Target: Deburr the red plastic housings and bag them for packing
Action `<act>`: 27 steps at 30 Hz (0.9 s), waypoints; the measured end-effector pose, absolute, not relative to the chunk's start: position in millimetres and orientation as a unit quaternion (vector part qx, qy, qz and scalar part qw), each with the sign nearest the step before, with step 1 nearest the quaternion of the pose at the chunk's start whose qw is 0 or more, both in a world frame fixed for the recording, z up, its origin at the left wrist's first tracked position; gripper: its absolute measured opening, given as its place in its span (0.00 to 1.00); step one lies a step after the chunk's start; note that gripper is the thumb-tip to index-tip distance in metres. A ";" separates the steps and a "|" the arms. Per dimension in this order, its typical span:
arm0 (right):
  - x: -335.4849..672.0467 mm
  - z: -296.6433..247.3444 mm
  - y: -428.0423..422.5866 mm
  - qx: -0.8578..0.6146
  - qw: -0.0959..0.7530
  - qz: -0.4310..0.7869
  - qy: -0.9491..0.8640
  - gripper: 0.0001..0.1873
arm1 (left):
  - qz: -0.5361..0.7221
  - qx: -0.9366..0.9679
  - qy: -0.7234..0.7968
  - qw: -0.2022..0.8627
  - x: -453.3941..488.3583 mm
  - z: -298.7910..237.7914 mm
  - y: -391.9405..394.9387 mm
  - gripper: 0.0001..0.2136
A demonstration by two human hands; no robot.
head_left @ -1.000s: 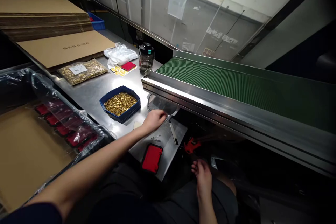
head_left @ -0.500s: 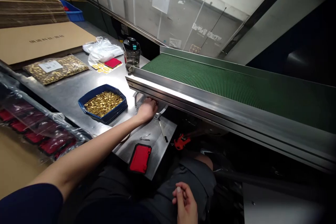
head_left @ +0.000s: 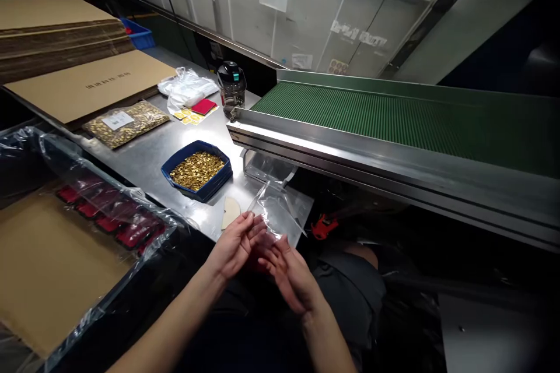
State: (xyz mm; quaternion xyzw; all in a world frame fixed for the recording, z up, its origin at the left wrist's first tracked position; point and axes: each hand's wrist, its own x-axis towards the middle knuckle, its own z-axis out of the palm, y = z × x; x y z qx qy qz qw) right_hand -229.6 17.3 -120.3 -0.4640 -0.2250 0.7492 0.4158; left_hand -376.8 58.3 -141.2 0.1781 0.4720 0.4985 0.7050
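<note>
Both my hands are together over the near edge of the steel table. My left hand pinches the lower edge of a small clear plastic bag. My right hand lies beside it with fingers stretched under the bag's bottom corner. The bag stands up tilted toward the conveyor. A blue tray full of small gold-coloured parts sits just behind and left of my hands. A stack of clear bags rests under the conveyor's end.
A green conveyor belt with a steel frame runs right. Flat cardboard sheets, a sealed bag of gold parts, a black-lidded jar and a plastic-lined carton with red cases fill the left side.
My left hand drew back from the bag stack under the conveyor with one clear bag. My right hand rose from my lap to meet it.
</note>
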 end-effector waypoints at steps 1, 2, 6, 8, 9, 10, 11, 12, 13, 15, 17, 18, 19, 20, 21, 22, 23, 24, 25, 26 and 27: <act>-232.3 -119.9 20.9 -0.447 0.432 0.761 -0.186 0.29 | 0.501 0.164 0.469 0.708 -377.2 -141.3 53.1 0.06; -233.1 -120.2 22.8 -0.445 0.447 0.760 -0.158 0.28 | 0.503 0.154 0.469 0.710 -377.9 -141.4 49.1 0.07; -224.0 -126.3 19.7 -0.515 0.463 0.705 -0.153 0.24 | 0.500 0.153 0.472 0.710 -382.0 -143.1 40.6 0.16; -219.3 -131.3 16.7 -0.548 0.459 0.680 -0.165 0.23 | 0.494 0.164 0.472 0.712 -383.0 -145.3 38.2 0.18; -218.0 -134.0 15.6 -0.563 0.456 0.667 -0.173 0.23 | 0.489 0.169 0.472 0.714 -382.9 -146.7 37.1 0.18; -217.2 -136.7 14.6 -0.577 0.453 0.655 -0.182 0.23 | 0.485 0.174 0.471 0.716 -382.5 -148.0 36.2 0.18; -216.5 -138.9 13.5 -0.588 0.448 0.646 -0.192 0.23 | 0.480 0.178 0.471 0.719 -381.8 -149.3 35.5 0.18; -215.4 -140.4 11.9 -0.596 0.441 0.638 -0.206 0.23 | 0.475 0.182 0.472 0.720 -381.2 -150.2 35.1 0.18; -213.6 -140.6 9.5 -0.603 0.430 0.634 -0.224 0.23 | 0.473 0.186 0.474 0.719 -380.6 -150.8 35.0 0.18; -206.9 -135.7 1.1 -0.604 0.381 0.644 -0.273 0.21 | 0.473 0.196 0.481 0.712 -380.1 -150.2 35.4 0.18; -196.9 -122.3 -10.7 -0.593 0.302 0.672 -0.324 0.22 | 0.474 0.214 0.487 0.702 -379.4 -146.8 36.0 0.18; -191.8 -112.8 -16.4 -0.589 0.256 0.678 -0.357 0.23 | 0.472 0.226 0.488 0.698 -378.3 -143.8 35.9 0.18; -187.5 -102.3 -21.1 -0.590 0.219 0.669 -0.395 0.23 | 0.468 0.240 0.485 0.698 -376.2 -140.2 35.3 0.18; -184.2 -91.7 -24.0 -0.600 0.200 0.641 -0.435 0.23 | 0.460 0.256 0.478 0.703 -373.0 -135.9 34.1 0.18; -182.1 -81.9 -25.0 -0.617 0.198 0.597 -0.473 0.21 | 0.450 0.272 0.467 0.711 -368.6 -131.3 32.3 0.18; -181.1 -73.9 -24.2 -0.634 0.204 0.548 -0.506 0.20 | 0.437 0.286 0.451 0.724 -363.4 -126.4 29.8 0.18; -180.6 -68.4 -22.0 -0.643 0.216 0.511 -0.528 0.20 | 0.421 0.302 0.429 0.740 -357.9 -121.8 26.7 0.19; -180.1 -65.8 -19.3 -0.640 0.230 0.498 -0.538 0.21 | 0.402 0.320 0.405 0.757 -352.9 -117.6 23.3 0.19; -178.9 -66.0 -16.9 -0.622 0.236 0.513 -0.542 0.22 | 0.381 0.344 0.383 0.768 -348.9 -114.3 19.8 0.19; -176.6 -68.8 -15.5 -0.596 0.234 0.550 -0.536 0.22 | 0.360 0.376 0.369 0.770 -346.6 -112.0 16.5 0.18; -173.2 -73.5 -15.6 -0.568 0.230 0.596 -0.519 0.22 | 0.338 0.415 0.363 0.763 -346.4 -111.0 13.5 0.18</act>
